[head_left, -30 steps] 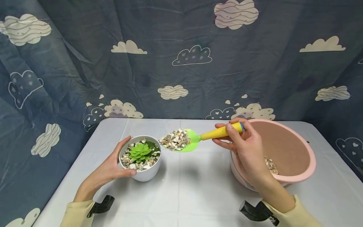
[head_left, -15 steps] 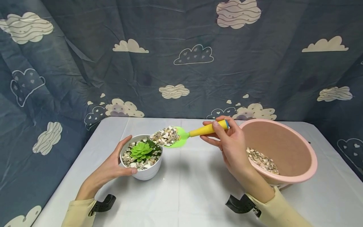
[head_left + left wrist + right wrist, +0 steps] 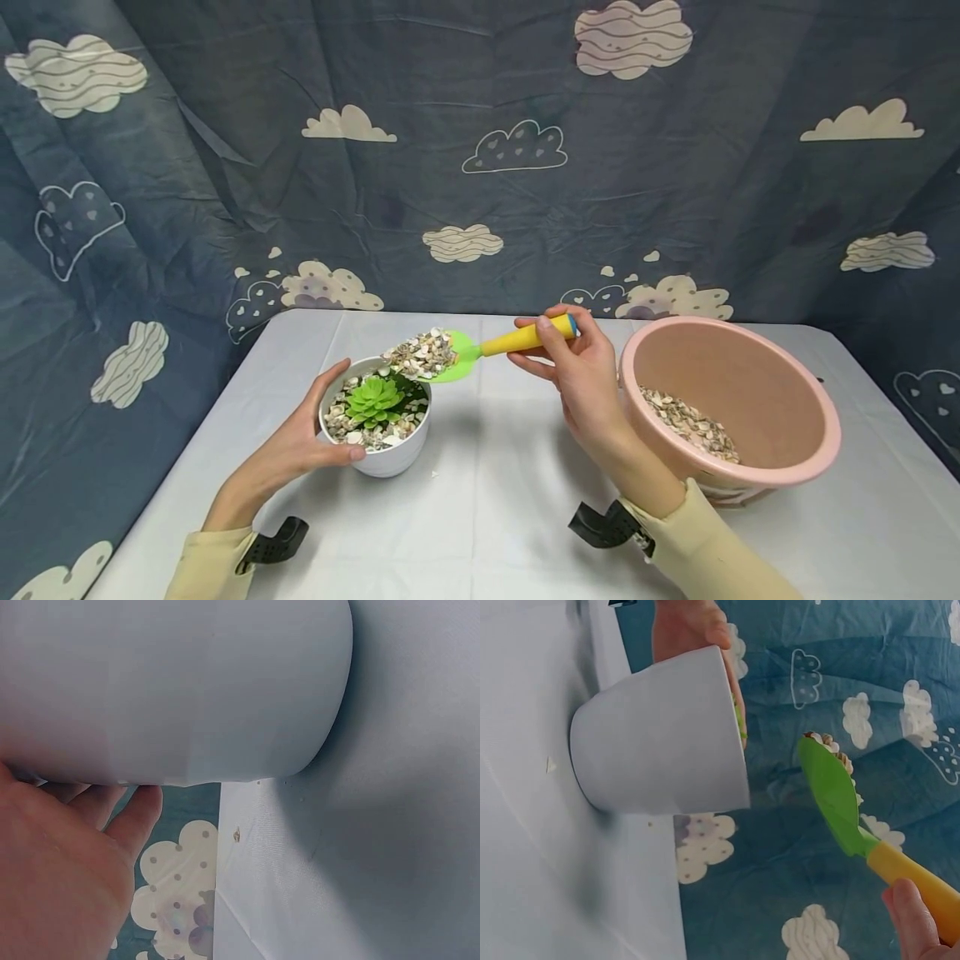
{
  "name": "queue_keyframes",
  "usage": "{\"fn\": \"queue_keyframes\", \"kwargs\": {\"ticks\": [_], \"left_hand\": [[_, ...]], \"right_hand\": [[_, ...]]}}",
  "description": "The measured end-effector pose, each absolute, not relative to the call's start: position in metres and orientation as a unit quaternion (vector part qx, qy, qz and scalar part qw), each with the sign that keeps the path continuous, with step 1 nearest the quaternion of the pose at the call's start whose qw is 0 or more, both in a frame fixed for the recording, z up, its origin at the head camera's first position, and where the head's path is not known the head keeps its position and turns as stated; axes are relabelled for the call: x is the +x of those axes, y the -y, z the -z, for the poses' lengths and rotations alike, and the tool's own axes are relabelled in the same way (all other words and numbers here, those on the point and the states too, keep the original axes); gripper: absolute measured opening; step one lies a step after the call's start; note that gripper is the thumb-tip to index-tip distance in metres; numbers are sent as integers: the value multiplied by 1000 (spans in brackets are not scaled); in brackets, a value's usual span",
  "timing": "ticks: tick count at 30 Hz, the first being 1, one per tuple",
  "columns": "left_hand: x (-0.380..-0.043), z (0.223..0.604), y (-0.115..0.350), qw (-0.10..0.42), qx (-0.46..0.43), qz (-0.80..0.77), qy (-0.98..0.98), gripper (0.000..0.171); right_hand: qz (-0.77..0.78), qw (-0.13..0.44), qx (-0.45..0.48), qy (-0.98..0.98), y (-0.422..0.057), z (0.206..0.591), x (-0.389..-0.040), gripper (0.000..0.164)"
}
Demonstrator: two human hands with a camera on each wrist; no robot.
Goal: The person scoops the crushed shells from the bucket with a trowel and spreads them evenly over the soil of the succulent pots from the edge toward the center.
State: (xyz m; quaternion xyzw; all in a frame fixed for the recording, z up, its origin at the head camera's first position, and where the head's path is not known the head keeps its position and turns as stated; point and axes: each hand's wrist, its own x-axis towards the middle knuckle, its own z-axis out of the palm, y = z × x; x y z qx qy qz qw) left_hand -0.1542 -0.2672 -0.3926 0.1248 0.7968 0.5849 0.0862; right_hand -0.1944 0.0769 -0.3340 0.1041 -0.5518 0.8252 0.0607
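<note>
My left hand (image 3: 288, 442) grips the side of a white flower pot (image 3: 397, 457), thumb at the near side and fingers round the left. Inside the pot a green succulent (image 3: 373, 402) sits among pale gravel. My right hand (image 3: 588, 383) holds a small trowel (image 3: 517, 341) by its yellow handle. The green blade (image 3: 831, 796) bears a heap of stone chips (image 3: 422, 354), its tip over the pot's back right rim. In the right wrist view a gap shows between blade and pot. The left wrist view shows the pot's wall and part of the hand.
A pink tub (image 3: 831, 442) with gravel (image 3: 693, 425) at its bottom stands on the right, beside my right forearm. A white cloth (image 3: 480, 533) covers the table. A dark cloud-patterned curtain (image 3: 420, 192) hangs behind.
My right hand has moved left with the loaded trowel, from beside the pot to over its rim. More gravel in the tub shows now. My left hand stays on the pot.
</note>
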Motion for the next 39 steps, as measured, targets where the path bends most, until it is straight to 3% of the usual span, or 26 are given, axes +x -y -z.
{"fn": "queue_keyframes", "kwargs": {"ticks": [39], "left_hand": [[-157,394,271,89,130,-593,-790,111]], "right_hand": [[-796,24,133,590,-45,342,-232,22]]}}
